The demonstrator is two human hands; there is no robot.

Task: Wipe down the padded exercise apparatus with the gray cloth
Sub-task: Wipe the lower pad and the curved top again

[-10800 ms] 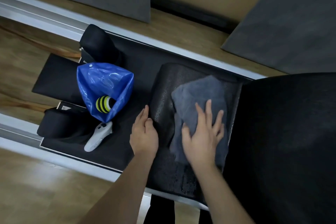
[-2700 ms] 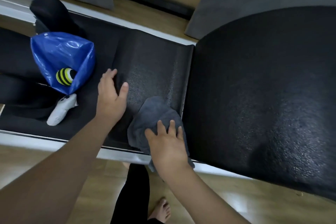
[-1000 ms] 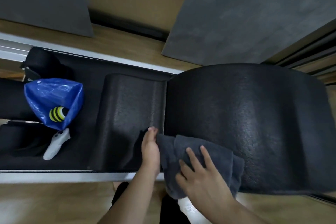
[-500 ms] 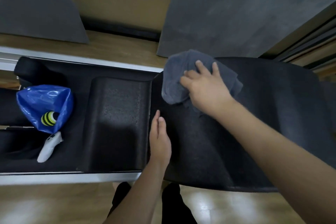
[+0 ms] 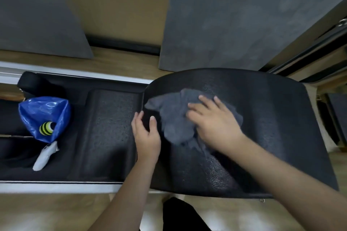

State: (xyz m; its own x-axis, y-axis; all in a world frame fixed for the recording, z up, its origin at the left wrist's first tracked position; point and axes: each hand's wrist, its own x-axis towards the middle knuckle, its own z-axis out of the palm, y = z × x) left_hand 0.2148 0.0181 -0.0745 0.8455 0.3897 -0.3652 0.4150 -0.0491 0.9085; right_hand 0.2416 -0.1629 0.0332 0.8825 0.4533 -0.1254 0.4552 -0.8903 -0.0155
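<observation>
Cloth [image 5: 175, 118] lower on arched pad [image 5: 262, 137]

**Non-task items in view**

Blue plastic bag [image 5: 44, 116] at left, mouth open twd camera; yellow/black striped ball [image 5: 46, 128] sits inside. White handheld controller [image 5: 44, 156] lies just below bag, touching its lower edge. Two gray panels [image 5: 234, 15] lean vs. tan wall [image 5: 120, 5] at rear. Wood floor [image 5: 47, 210] along near edge, w/ glare patches.
</observation>
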